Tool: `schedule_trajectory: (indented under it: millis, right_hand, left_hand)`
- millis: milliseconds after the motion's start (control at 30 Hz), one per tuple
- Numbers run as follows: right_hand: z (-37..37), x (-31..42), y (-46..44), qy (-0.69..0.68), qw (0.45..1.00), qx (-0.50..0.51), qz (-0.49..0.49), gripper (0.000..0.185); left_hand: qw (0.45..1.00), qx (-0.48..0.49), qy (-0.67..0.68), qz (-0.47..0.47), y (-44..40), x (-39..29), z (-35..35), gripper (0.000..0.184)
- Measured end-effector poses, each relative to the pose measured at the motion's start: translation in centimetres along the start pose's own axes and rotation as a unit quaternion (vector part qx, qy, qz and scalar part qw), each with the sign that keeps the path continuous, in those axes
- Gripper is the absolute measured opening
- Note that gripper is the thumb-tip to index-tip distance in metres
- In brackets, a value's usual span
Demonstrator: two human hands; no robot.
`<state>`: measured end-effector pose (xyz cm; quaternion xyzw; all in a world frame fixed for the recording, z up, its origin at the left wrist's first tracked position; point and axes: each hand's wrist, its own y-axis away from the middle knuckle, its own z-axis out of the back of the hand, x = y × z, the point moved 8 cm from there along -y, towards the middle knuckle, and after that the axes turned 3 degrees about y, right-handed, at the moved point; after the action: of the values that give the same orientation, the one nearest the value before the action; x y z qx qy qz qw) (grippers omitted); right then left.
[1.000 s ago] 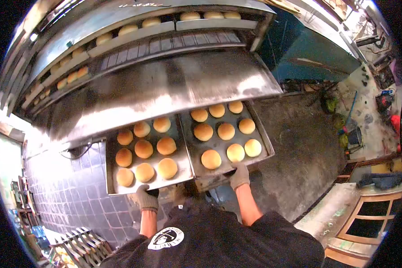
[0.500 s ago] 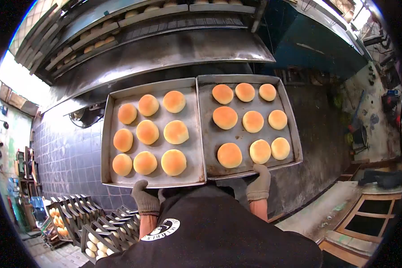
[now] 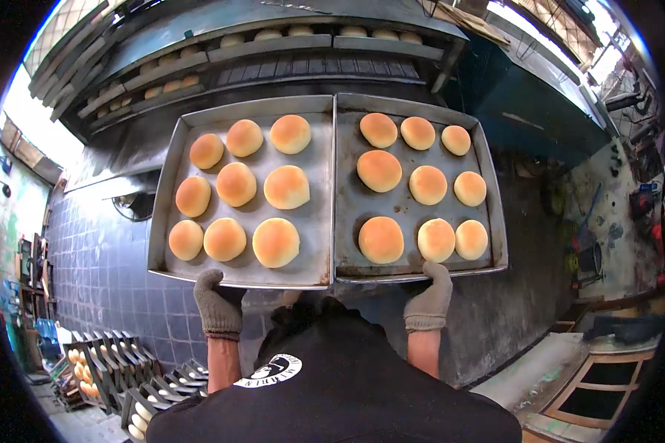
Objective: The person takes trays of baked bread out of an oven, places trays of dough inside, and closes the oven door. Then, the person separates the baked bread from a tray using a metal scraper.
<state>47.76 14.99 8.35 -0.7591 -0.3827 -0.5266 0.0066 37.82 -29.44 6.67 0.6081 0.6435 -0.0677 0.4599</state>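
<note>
The left hand (image 3: 219, 306) and right hand (image 3: 427, 299) both wear knitted gloves of a dull grey-brown, coarse in texture. Each glove ends in a snug ribbed cuff at the wrist; the left cuff (image 3: 221, 325) has a thin dark reddish edge, while the right cuff (image 3: 425, 323) is a paler beige. A plain black shirt (image 3: 332, 391) spans the bottom centre of the frame, its cloth bunched into uneven folds along the upper edge. On it, lower left of centre, sits a rounded white logo (image 3: 273, 371) with a black figure and dark lettering around its rim, too small to read surely.
</note>
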Motion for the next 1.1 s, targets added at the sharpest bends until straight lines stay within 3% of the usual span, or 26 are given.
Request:
schedule_trajectory:
  millis: [100, 233, 300, 500, 667, 800, 900, 933, 967, 1033, 1100]
  right_hand:
    - [-5.0, -0.6, -2.4, -0.029, 0.999, -0.014, -0.044, 0.019]
    - [-7.7, -2.7, -8.4, 0.064, 0.997, -0.024, 0.031, 0.019]
    - [-10.8, -4.2, -10.4, -0.021, 0.999, -0.010, -0.046, 0.021]
    - [-17.2, -6.6, -14.6, -0.032, 0.997, -0.012, -0.064, 0.023]
    - [-22.1, -6.6, -18.5, -0.041, 0.997, -0.036, -0.058, 0.013]
    - [-24.7, -5.4, -24.0, 0.053, 0.997, -0.024, 0.042, 0.020]
    - [-28.5, -4.4, -27.8, 0.040, 0.999, -0.015, 0.026, 0.031]
    - [-28.6, -4.6, -29.9, 0.107, 0.994, -0.026, 0.028, 0.034]
    - [-28.7, -5.0, -32.2, 0.175, 0.983, -0.038, 0.029, 0.037]
    - [-31.0, -5.7, -37.5, 0.173, 0.982, -0.022, 0.075, 0.037]
    - [-31.8, -8.0, -44.8, 0.247, 0.961, 0.041, 0.121, 0.039]
  left_hand:
    - [0.999, 0.028, -0.019, 0.022, -5.3, -0.4, -3.7, 0.017]
    - [0.995, 0.069, -0.005, 0.074, -13.7, -0.9, -9.0, 0.019]
    - [0.995, 0.051, -0.020, 0.081, -16.3, -2.3, -11.2, 0.025]
    - [0.989, 0.063, 0.002, 0.136, -23.1, -4.5, -16.5, 0.033]
    - [0.988, 0.074, -0.008, 0.132, -28.0, -4.0, -18.5, 0.031]
    - [0.986, 0.097, -0.088, 0.103, -30.8, -3.7, -22.7, 0.031]
    - [0.977, 0.059, -0.200, 0.045, -36.2, -2.8, -23.7, 0.033]
    - [0.982, 0.098, -0.107, 0.118, -37.0, -1.2, -25.7, 0.041]
    - [0.982, 0.101, -0.109, 0.120, -38.3, -1.0, -26.8, 0.041]
    - [0.954, 0.119, -0.273, 0.048, -43.1, -0.5, -28.0, 0.052]
    - [0.973, 0.142, -0.182, 0.006, -52.7, 3.9, -26.9, 0.061]
